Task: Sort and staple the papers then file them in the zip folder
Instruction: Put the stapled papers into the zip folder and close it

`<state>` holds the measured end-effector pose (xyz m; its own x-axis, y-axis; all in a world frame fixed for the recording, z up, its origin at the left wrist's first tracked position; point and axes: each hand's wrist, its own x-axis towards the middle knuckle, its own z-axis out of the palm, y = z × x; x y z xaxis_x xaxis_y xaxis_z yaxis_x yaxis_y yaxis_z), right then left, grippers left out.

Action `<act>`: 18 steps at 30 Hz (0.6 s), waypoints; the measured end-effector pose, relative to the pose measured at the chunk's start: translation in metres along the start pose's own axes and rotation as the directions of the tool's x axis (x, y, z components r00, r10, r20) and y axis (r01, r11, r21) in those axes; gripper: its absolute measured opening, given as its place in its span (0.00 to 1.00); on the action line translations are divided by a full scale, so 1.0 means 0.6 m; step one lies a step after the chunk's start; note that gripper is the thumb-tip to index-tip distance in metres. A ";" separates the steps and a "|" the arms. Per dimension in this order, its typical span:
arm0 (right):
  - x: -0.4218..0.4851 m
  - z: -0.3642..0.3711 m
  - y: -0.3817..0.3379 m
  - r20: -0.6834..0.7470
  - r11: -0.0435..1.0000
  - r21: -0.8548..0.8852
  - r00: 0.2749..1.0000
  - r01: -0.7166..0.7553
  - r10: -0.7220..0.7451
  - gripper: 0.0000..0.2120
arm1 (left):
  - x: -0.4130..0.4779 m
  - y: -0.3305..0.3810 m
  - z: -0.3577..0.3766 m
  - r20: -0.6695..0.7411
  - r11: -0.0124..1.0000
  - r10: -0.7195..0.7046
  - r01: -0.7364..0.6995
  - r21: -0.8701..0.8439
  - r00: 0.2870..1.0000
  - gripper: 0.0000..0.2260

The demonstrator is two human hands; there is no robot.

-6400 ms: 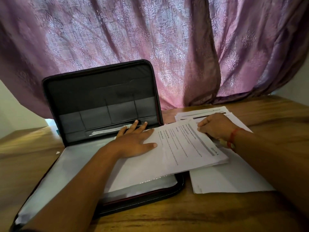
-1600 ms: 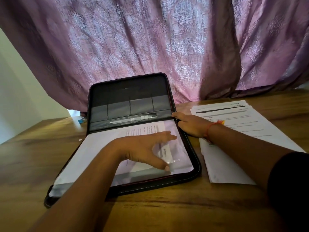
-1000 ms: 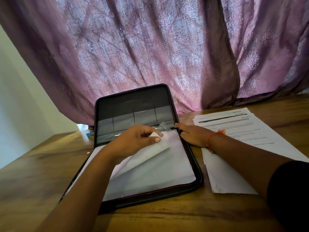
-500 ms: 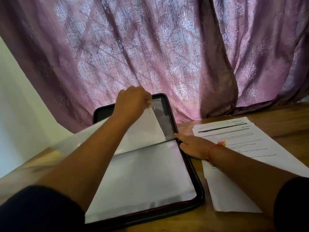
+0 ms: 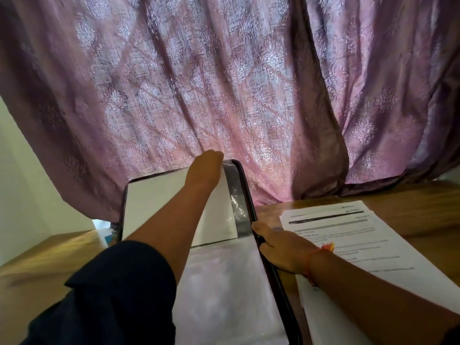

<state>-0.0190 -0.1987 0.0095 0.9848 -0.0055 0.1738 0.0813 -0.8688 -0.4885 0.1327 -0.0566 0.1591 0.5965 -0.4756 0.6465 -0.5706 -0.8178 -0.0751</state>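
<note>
Left hand [image 5: 205, 168] fingers press a clear sleeve [image 5: 234, 195] against the zip folder [image 5: 245, 192] lid; right hand [image 5: 281, 250] lies flat on its edge beside papers [image 5: 361, 247], print blurred, unreadable.

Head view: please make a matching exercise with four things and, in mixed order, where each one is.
Things:
1. left hand
2. right hand
3. loose papers
4. curtain

Places:
A. on the table, right of the folder
B. hanging behind the table
C. at the top of the flipped-up sleeve
D. on the folder's right edge

Pairs: 1-C, 2-D, 3-A, 4-B
</note>
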 end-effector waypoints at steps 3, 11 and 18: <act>0.004 0.001 0.000 -0.006 1.000 -0.004 1.000 0.005 -0.005 0.25 | 0.001 -0.010 0.027 0.038 0.987 -0.087 0.091 -0.136 0.996 0.07; -0.002 -0.007 -0.006 -0.006 1.000 0.005 1.000 0.023 -0.023 0.21 | -0.077 0.000 0.067 0.212 0.893 -0.027 0.119 -0.435 0.977 0.28; -0.003 -0.004 -0.006 -0.018 1.000 -0.001 1.000 0.012 -0.012 0.23 | -0.173 0.020 0.100 0.129 0.993 0.072 -0.059 -0.105 0.989 0.37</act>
<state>-0.0212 -0.1969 0.0132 0.9808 -0.0042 0.1948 0.0926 -0.8694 -0.4853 0.0978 -0.0363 0.0457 0.6215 -0.5711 0.5363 -0.6608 -0.7498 -0.0327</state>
